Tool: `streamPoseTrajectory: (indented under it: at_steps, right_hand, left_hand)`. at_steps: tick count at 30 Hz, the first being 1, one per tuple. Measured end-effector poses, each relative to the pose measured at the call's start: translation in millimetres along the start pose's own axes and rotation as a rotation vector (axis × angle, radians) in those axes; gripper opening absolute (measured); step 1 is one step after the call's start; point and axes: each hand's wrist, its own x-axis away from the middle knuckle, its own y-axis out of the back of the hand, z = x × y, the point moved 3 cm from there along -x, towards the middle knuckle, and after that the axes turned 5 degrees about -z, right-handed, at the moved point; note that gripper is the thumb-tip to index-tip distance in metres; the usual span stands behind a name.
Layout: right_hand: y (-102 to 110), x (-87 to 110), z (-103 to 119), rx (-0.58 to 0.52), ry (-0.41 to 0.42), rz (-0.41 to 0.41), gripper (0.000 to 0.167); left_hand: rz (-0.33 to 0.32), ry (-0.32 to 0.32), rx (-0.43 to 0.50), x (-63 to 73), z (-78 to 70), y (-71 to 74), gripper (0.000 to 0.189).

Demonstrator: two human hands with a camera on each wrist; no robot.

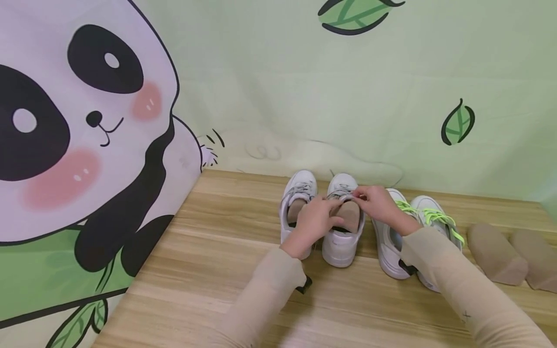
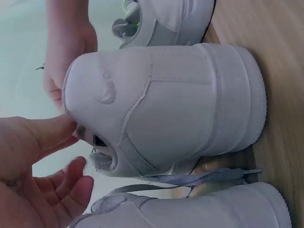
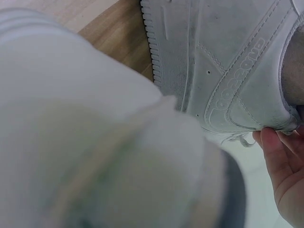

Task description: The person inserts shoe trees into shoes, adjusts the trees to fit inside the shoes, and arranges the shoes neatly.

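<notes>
Two white sneakers stand side by side, toes toward the wall, each with a brown shoe insert inside. My left hand [image 1: 315, 220] is over the opening of the right-hand one of them, a white sneaker [image 1: 340, 251]; its index finger reaches to the tongue and its thumb is by the brown insert [image 1: 349, 216]. In the left wrist view the other fingers [image 2: 71, 190] curl loosely in the air. From the other side, my right hand [image 1: 377, 205] pinches that sneaker at the front of its opening, by the tongue and grey laces. The other sneaker [image 1: 300, 186] is partly behind my left hand.
Another pair of white sneakers [image 1: 388, 258] with neon green laces [image 1: 435, 216] stands to the right, partly under my right forearm. Two brown inserts [image 1: 496, 253] lie farther right on the wooden surface [image 1: 209, 270]. Behind rises a green wall [image 1: 270, 87] with a panda picture.
</notes>
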Motion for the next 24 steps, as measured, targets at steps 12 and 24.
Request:
streamPoseTrajectory:
  at_steps: [12,24]
  right_hand:
    - [-2.2,-0.1,-0.9,-0.007,-0.023,0.0,0.014]
    - [-3.3,0.5,-1.8,-0.049,-0.028,-0.025,0.014]
  left_hand:
    - [-0.049,0.001,-0.032,2.6,-1.6,-5.2,0.043]
    - [-0.105,0.097,0.012,0.2,-1.5,-8.8,0.036]
